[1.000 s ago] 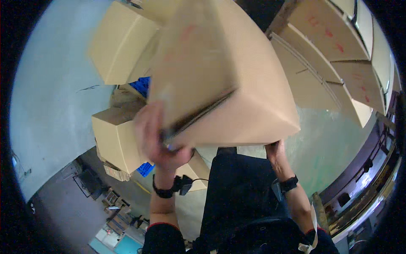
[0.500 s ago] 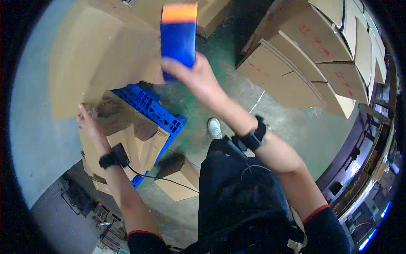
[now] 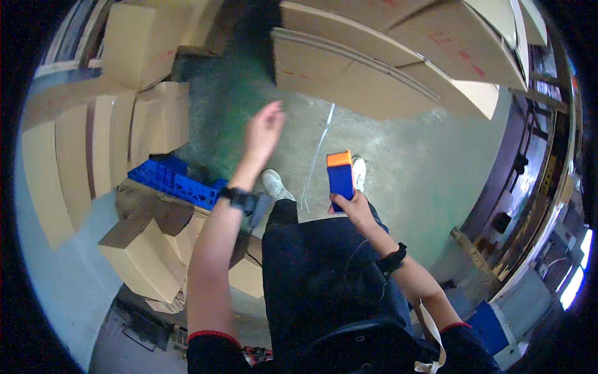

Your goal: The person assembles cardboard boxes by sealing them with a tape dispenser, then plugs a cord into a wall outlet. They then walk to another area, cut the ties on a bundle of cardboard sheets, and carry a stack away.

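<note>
In front of my body, my right hand (image 3: 354, 209) is wrapped round the lower end of a blue block-shaped tool (image 3: 340, 181) with an orange end. The orange end points away from me, and the tool hangs above the floor near my shoe. Ahead and to the left, my left hand (image 3: 266, 128) is raised over the floor, a little blurred, its fingers loosely apart with nothing in them. Left of that arm stand several upright cardboard boxes (image 3: 112, 137) beside a blue plastic pallet (image 3: 171, 181).
Large flat cardboard cartons (image 3: 361, 71) with red marks lean in a stack ahead. Nearer on the left, an open cardboard box (image 3: 146, 258) sits by the pallet. A wooden beam (image 3: 474, 254) and a rack (image 3: 536, 206) line the right side. A white line (image 3: 321, 149) crosses the floor.
My left hand has let go of the cardboard on the left and moved right. My right hand has drawn the blue tool back toward my body and rightward. The view has swung right.
</note>
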A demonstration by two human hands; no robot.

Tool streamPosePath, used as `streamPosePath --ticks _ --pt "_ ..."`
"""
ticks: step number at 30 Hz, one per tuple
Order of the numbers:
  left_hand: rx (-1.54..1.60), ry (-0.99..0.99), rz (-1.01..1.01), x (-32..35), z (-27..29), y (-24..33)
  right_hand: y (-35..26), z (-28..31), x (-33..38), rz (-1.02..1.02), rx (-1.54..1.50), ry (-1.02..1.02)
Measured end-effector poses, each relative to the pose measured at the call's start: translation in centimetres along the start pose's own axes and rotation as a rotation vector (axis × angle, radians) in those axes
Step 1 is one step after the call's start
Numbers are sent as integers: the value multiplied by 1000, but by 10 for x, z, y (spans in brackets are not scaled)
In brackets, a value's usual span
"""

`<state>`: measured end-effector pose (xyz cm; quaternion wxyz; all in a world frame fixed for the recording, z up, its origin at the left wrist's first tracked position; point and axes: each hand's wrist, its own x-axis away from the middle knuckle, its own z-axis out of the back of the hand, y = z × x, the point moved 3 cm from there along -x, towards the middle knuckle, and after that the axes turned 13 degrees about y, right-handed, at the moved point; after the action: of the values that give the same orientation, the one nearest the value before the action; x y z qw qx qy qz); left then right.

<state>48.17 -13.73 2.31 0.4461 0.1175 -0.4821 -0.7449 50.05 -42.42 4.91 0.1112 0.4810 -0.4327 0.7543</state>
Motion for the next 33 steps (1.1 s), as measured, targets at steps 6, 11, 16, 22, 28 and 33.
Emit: streamPosePath --ticks 6,11,16,22,28,33 --pt "-482 -168 -512 -7 -207 84 0 97 -37 49 -100 232" --pt "-794 27 -673 -33 -265 85 18 150 -50 42 88 283" --pt "-734 -1 -789 -27 -261 78 10 193 -68 470 492 502" --pt "-630 75 -757 -14 -230 64 -78 203 -115 1194 766 536" --pt "-691 284 -414 6 -192 45 -103 170 -181 1064 1092 605" --pt "-634 1037 232 -10 -91 -92 -33 126 -178 881 1047 451"
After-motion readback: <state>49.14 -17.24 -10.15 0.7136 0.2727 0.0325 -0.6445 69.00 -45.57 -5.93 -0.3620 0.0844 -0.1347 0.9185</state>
